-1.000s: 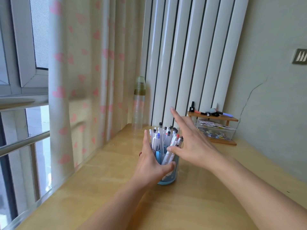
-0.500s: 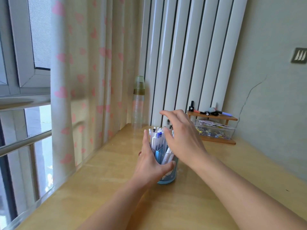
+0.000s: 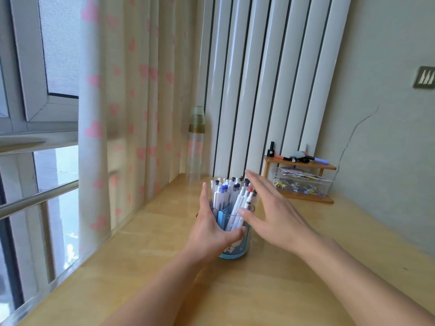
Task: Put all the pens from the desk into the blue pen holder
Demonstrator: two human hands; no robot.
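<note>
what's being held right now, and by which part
The left hand grips the blue pen holder around its side wall, thumb across the front. The right hand is open beside the pens, holding nothing.

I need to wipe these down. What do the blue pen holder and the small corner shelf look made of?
Blue pen holder: likely glossy translucent plastic, since the pens show through its upper wall; glass is possible. Small corner shelf: wood with a smooth warm-brown finish, though no grain is discernible.

pens in holder, shelf behind-right
</note>
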